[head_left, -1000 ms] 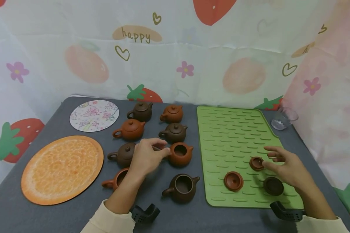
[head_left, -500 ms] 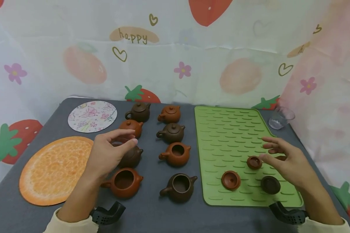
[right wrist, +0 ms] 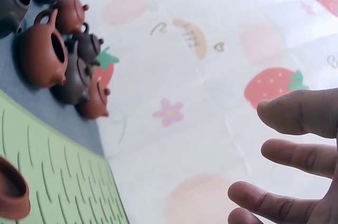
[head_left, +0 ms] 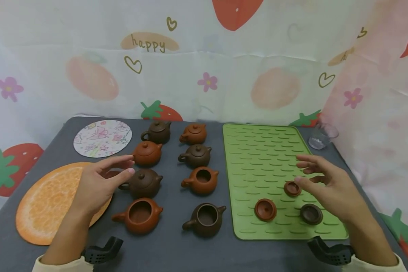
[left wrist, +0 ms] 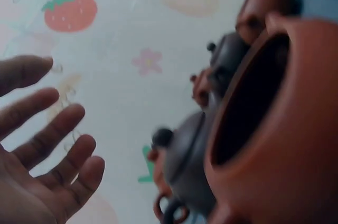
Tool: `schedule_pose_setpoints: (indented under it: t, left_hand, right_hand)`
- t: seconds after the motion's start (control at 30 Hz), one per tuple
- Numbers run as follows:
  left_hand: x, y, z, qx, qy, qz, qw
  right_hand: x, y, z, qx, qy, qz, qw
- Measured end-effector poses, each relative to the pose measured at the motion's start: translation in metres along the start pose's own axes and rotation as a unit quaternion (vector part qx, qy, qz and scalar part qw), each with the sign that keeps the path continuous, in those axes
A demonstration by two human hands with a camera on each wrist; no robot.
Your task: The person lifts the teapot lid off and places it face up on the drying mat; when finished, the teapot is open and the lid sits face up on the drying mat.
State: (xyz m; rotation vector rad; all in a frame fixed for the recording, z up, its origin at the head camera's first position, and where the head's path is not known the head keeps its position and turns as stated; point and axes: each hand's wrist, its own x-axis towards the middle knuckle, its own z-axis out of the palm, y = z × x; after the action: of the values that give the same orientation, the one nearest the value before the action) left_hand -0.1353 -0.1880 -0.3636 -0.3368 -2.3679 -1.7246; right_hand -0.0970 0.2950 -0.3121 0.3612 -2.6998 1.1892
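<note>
My left hand hovers over the orange round mat's right side, left of a lidded dark brown teapot. Its fingers are spread and hold nothing, as the left wrist view shows. Over the green mat's right side is my right hand, also with loose, empty fingers. Its thumb tip is near a small reddish lid; a larger reddish lid and a dark lid lie nearby. Lidless are the front-left reddish teapot, the front-right dark teapot and a reddish teapot behind it.
Several lidded teapots stand further back in two columns, among them a reddish one and a dark one. The green mat lies right, with a clear glass beyond it. Left are an orange round mat and a patterned disc.
My left hand has drawn left, from beside the lidless reddish teapot in the right column to the orange mat. The right hand stays over the green mat. The head view has shifted slightly.
</note>
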Motion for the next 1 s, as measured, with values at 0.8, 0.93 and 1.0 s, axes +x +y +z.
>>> schedule_pose_setpoints:
  t: [0.8,0.93,1.0]
  left_hand:
    - [-0.003,-0.079,-0.015,-0.096,0.012,-0.043,0.9944]
    - [-0.004,-0.087,-0.013,-0.084,0.012,-0.054,0.9949]
    - [-0.005,-0.09,-0.011,-0.093,0.012,-0.057,0.9939]
  right_hand:
    - [0.035,-0.055,0.029,0.093,-0.041,-0.075,0.992]
    - [0.046,-0.065,0.041,0.122,-0.059,-0.075,0.9879]
    - [0.05,-0.069,0.047,0.131,-0.066,-0.075,0.9864]
